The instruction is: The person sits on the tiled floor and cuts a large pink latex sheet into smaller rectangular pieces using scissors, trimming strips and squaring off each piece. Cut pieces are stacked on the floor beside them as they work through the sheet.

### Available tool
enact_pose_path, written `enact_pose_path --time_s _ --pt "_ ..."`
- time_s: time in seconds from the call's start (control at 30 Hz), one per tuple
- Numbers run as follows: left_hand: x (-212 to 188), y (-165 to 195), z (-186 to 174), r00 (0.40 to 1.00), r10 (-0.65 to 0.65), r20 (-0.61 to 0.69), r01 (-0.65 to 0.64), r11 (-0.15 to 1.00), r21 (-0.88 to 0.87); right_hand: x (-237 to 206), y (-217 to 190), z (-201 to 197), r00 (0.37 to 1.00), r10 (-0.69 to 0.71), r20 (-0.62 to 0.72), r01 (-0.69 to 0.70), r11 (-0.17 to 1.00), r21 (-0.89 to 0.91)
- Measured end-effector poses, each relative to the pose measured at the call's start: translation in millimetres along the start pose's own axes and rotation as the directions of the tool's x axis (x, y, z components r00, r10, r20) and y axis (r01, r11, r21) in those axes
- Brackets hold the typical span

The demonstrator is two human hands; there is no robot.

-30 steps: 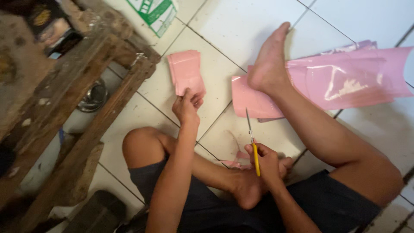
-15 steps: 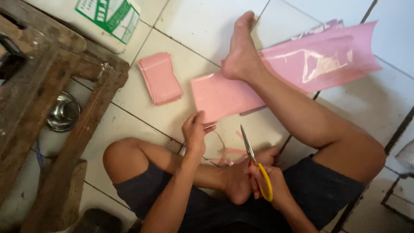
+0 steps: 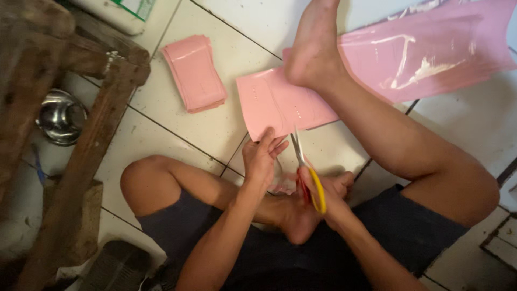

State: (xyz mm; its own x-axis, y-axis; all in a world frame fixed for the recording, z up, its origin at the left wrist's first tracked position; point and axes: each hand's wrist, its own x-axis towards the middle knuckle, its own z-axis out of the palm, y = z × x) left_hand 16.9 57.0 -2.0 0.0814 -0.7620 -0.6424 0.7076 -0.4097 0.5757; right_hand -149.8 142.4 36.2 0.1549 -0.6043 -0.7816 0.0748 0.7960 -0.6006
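Head view, looking down: I am sitting on a white tiled floor (image 3: 226, 116) in dark shorts, one leg folded in front of me and the other stretched out ahead.

My left hand (image 3: 260, 158) is reaching to the near edge of a long pink plastic sheet (image 3: 274, 102), my fingers (image 3: 267, 139) pinching together on its corner.

My right hand (image 3: 327, 189) is gripping a pair of yellow-handled scissors (image 3: 308, 173), my fingers clamped through and around the handle loops. The blades are pointing away from me, and their tips are touching the near edge of the sheet, just beside my left hand.

The sheet is lying flat on the floor, running from in front of my hands away to the upper right, where it is glossy and wrinkled. The foot (image 3: 314, 46) of my stretched-out leg is resting on top of it, pinning it down.

A stack of small pink cut pieces (image 3: 195, 73) is lying on the floor to the left of the sheet, near it but not touching.

Further left, a rough wooden frame (image 3: 94, 134) is standing, with a shiny metal bowl (image 3: 61, 117) on the floor beneath it
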Motion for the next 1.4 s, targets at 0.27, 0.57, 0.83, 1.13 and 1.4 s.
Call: enact_pose_path --time_s 0.27,0.57,0.83,1.13,1.4 --pt "-1 4 4 1.000 -0.005 -0.024 0.005 1.000 -0.001 22 -29 3 0.993 0.013 -0.116 -0.019 0.999 -0.044" --pt "-2 9 3 0.999 -0.047 -0.009 0.047 0.997 0.061 37 -21 -16 0.975 0.030 -0.220 -0.078 0.974 -0.211" --pt "1 3 -4 1.000 -0.009 0.017 0.007 0.994 0.107 51 -60 1 0.985 0.043 -0.165 -0.072 0.982 -0.173" --pt "-10 15 2 0.997 0.063 0.051 -0.071 0.980 0.185 67 -88 29 0.967 -0.201 -0.159 0.172 0.969 -0.178" --pt "-14 91 -6 0.959 0.263 0.108 -0.284 0.889 0.359 51 -162 56 0.883 -0.458 -0.103 0.438 0.882 -0.173"
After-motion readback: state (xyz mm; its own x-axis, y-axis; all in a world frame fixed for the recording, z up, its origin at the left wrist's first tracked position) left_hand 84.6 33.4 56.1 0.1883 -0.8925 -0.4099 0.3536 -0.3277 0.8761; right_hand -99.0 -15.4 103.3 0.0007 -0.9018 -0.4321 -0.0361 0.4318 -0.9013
